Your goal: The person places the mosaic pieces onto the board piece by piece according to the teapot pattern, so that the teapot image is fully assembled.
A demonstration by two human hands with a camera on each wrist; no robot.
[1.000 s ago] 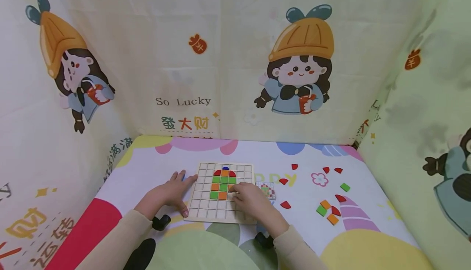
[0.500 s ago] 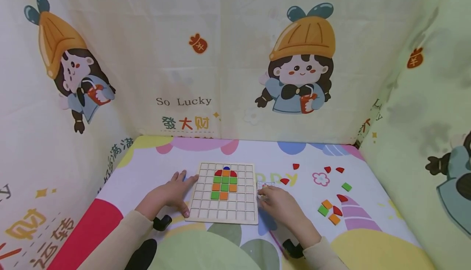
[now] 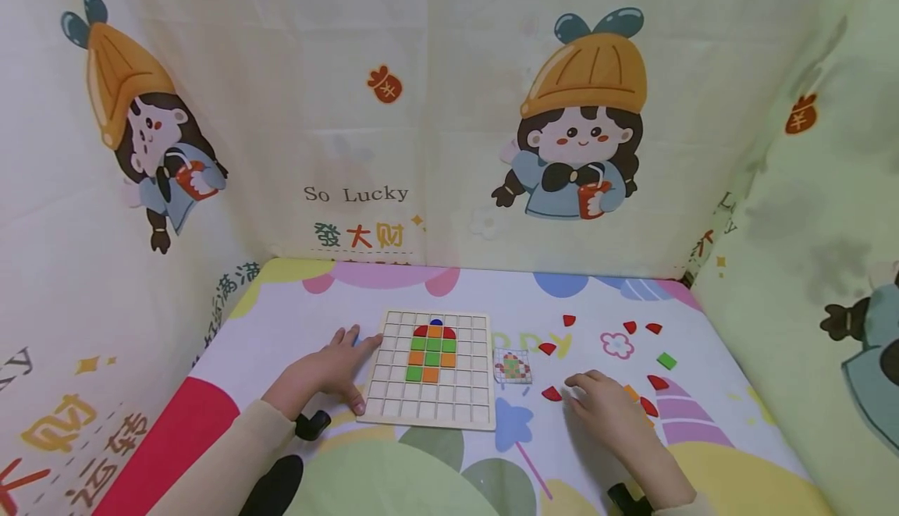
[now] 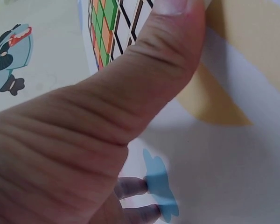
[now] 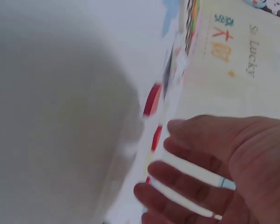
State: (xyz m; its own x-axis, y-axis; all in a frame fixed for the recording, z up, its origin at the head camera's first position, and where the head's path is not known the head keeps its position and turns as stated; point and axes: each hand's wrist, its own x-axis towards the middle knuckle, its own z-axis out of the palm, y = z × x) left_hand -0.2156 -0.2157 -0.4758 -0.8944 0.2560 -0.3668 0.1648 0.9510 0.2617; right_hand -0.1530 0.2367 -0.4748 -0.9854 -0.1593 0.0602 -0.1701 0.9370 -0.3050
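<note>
Now the gridded wooden board (image 3: 438, 401) lies flat on the printed tabletop (image 3: 506, 290), probably light and stiff, best held by its edges, where the left hand (image 3: 330, 371) rests ungripping; the empty right hand (image 3: 607, 407) hovers, fingers loose, near a red fan-shaped tile (image 3: 552, 394).

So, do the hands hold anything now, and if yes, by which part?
Nothing is visibly gripped: the right hand appears empty, while the left hand only touches the left edge of the grid board.
</note>
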